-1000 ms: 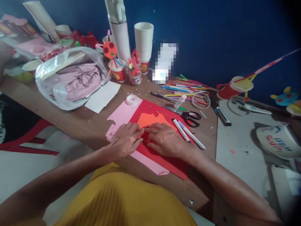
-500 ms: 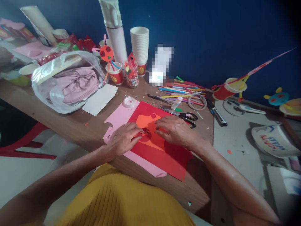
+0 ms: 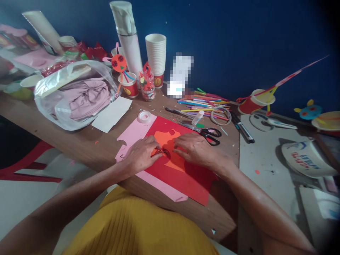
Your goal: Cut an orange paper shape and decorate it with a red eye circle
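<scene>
A small dark red paper circle (image 3: 164,152) with black lash-like strokes lies between my two hands. My left hand (image 3: 142,154) has its thumb and fingertips closed about the circle's left edge. On the other side, my right hand (image 3: 195,148) is curved, with a gap between thumb and fingers and nothing visible in them; its fingertips are close to the circle. Under both hands is an orange paper sheet (image 3: 174,163) with cut-out edges. It rests on a red sheet (image 3: 191,187), which overlaps a pink sheet (image 3: 132,131).
Black-handled scissors (image 3: 211,136), a glue stick (image 3: 198,117) and colored sticks (image 3: 202,102) lie beyond my right hand. A tape roll (image 3: 145,117) sits on the pink sheet. Further back are a plastic bag (image 3: 45,106), stacked paper cups (image 3: 155,53) and a white flask (image 3: 130,46).
My right hand has come slightly closer to my left, its fingertips nearer the circle. The circle looks more tilted, its drawn strokes flatter. The whole view has shifted a little.
</scene>
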A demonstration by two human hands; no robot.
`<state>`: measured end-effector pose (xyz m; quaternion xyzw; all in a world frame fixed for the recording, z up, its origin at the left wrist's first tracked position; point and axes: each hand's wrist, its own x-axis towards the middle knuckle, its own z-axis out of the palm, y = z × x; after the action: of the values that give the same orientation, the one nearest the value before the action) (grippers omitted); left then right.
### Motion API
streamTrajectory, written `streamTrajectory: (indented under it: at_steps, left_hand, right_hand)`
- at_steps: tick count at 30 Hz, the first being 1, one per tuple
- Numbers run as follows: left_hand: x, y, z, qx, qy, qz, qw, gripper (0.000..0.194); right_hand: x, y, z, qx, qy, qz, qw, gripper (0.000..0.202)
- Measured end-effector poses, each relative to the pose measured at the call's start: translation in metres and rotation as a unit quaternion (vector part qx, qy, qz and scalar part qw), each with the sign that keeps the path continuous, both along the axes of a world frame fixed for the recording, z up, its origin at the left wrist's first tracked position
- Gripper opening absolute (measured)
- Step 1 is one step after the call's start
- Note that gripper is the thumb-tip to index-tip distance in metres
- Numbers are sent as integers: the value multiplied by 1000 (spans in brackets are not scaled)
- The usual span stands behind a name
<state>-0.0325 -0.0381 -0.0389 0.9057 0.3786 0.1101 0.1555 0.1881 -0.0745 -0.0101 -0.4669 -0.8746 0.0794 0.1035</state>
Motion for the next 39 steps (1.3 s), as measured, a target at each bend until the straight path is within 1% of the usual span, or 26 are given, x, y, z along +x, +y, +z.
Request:
streamTrajectory:
  at_steps: [9, 16, 18, 20, 21, 24, 26, 28, 31, 34, 36, 39]
  left_hand:
    - [-2, -2, 0, -42, -32, 8, 999, 9]
    - [-10, -2, -4, -75, -87, 3, 993, 7]
    - [-11, 1, -2, -75, -103, 7, 992, 5]
    - [-9, 6, 3, -69, -117, 9, 991, 2]
    - [-6, 10, 6, -62, -122, 6, 991, 4]
    - [8, 22, 15, -29, -128, -20, 991, 11]
    - [21, 29, 17, -4, -128, -36, 991, 13]
    - [34, 34, 12, 19, -121, -55, 991, 15]
    - [47, 35, 1, 48, -101, -95, 989, 20]
    - [49, 32, -6, 64, -86, -133, 985, 24]
    - [45, 29, -6, 70, -86, -147, 983, 25]
    - [38, 29, -4, 72, -111, -150, 980, 28]
  right_hand:
    - [-1, -1, -1, 0, 2, 1, 1000, 15]
    - [-3, -2, 4, -15, 26, 11, 999, 16]
    - [0, -2, 6, -18, 46, 11, 999, 16]
    - [5, 0, 9, -15, 62, 3, 998, 15]
    - [8, 1, 11, -11, 66, -5, 998, 14]
    - [18, 3, 17, 2, 66, -28, 997, 13]
    - [23, 3, 22, 5, 61, -40, 997, 13]
    - [26, 3, 27, 6, 52, -52, 997, 14]
    - [29, 3, 31, 10, 44, -69, 997, 14]
    - [31, 5, 33, 8, 36, -80, 996, 15]
    - [33, 6, 33, 9, 32, -84, 996, 15]
    - [35, 8, 32, 16, 34, -90, 995, 14]
